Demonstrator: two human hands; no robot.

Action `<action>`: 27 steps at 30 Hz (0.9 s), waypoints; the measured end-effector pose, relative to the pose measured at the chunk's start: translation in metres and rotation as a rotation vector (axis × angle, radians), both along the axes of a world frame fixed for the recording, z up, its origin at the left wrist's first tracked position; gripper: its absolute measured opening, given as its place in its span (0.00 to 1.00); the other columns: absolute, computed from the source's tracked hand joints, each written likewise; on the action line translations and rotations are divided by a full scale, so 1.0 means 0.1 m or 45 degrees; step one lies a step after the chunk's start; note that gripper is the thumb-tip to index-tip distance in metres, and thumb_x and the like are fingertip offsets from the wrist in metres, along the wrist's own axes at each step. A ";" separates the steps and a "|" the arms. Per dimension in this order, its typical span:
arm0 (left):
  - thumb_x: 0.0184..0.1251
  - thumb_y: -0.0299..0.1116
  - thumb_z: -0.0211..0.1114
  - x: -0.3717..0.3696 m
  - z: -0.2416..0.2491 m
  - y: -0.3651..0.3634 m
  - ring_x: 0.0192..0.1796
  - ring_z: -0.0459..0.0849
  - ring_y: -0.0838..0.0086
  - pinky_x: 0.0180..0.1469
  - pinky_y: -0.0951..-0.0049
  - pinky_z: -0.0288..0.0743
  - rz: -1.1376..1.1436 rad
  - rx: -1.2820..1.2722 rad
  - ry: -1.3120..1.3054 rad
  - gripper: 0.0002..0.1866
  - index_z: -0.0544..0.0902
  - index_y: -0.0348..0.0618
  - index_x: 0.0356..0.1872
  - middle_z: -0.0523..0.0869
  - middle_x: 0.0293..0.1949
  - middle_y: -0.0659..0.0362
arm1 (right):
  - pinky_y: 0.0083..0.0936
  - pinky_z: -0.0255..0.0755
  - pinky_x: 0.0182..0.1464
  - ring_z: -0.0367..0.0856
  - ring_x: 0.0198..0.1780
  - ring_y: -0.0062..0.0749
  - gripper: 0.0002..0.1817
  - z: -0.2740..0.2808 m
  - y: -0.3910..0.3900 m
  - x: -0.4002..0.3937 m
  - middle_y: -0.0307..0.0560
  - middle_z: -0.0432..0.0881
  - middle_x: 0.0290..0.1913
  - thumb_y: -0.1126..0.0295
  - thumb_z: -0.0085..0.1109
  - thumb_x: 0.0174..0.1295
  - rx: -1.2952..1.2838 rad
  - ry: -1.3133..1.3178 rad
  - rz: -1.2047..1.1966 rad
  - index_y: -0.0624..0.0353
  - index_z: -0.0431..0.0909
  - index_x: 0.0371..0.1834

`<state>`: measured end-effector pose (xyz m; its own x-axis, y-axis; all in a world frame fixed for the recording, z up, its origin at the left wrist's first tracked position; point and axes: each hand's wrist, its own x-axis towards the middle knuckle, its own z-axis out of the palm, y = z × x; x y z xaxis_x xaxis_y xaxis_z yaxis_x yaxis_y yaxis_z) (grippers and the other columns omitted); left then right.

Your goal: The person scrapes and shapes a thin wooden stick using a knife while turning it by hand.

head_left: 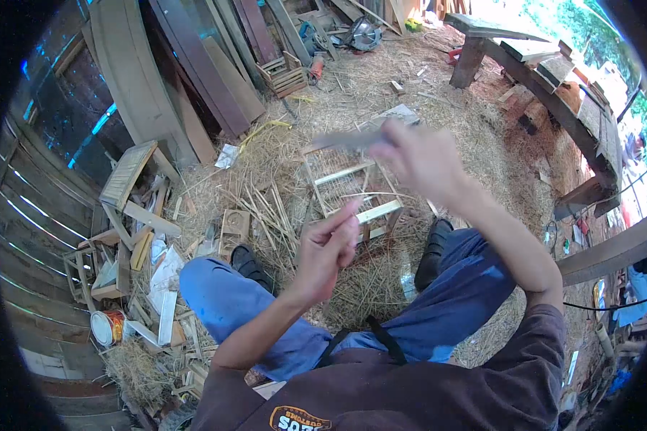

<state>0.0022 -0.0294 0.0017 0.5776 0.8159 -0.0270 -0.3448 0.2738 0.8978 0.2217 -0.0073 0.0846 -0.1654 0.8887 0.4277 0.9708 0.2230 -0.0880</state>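
Observation:
My right hand (420, 161) is raised over the work, its fingers closed round a grey, flat, blade-like tool (349, 140) smeared by motion. The tool points left. Lower and nearer to me, my left hand (327, 251) is pinched, thumb against fingers; I cannot tell what small thing, if any, sits in the pinch. Just beyond its fingertips is a pale wooden strip (379, 211). A light wooden frame with crosspieces (343, 173) lies on the ground between my feet, partly hidden by my hands.
Thin wooden sticks (269, 215) lie left of the frame, near a small wooden block (234, 224). Long boards (133, 72) lean at the back left. A circular saw (363, 34) rests at the back. A heavy wooden bench (539, 79) stands right. A paint bucket (108, 327) stands left.

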 end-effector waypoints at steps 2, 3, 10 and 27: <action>0.76 0.30 0.58 0.04 -0.04 -0.06 0.27 0.64 0.88 0.25 0.84 0.58 0.010 -0.023 -0.026 0.21 0.74 0.42 0.68 0.71 0.30 0.69 | 0.42 0.74 0.30 0.85 0.29 0.45 0.21 0.07 0.12 0.31 0.49 0.82 0.25 0.46 0.49 0.72 0.070 0.187 -0.151 0.55 0.73 0.40; 0.76 0.30 0.58 0.06 -0.05 -0.06 0.27 0.63 0.88 0.25 0.84 0.58 0.020 -0.029 -0.039 0.21 0.75 0.41 0.67 0.70 0.29 0.69 | 0.42 0.74 0.30 0.84 0.28 0.45 0.21 0.05 0.11 0.38 0.49 0.82 0.26 0.47 0.49 0.72 0.119 0.179 -0.132 0.55 0.73 0.40; 0.76 0.32 0.60 0.02 0.05 0.14 0.25 0.61 0.89 0.23 0.83 0.54 0.180 -0.146 -0.091 0.17 0.80 0.41 0.61 0.72 0.28 0.69 | 0.41 0.72 0.25 0.82 0.24 0.47 0.24 -0.10 -0.16 0.00 0.50 0.80 0.23 0.43 0.50 0.70 0.095 0.139 0.343 0.56 0.72 0.38; 0.78 0.31 0.57 0.00 -0.02 -0.04 0.25 0.59 0.86 0.25 0.83 0.53 -0.075 -0.059 -0.076 0.21 0.74 0.41 0.68 0.65 0.26 0.70 | 0.39 0.75 0.27 0.84 0.25 0.43 0.20 0.03 0.05 0.34 0.48 0.82 0.25 0.46 0.49 0.72 0.107 0.119 0.047 0.53 0.75 0.41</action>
<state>0.0023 -0.0337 -0.0004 0.6265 0.7789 -0.0281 -0.3792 0.3360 0.8621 0.2559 -0.0022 0.0877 -0.1537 0.8431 0.5154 0.9502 0.2691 -0.1568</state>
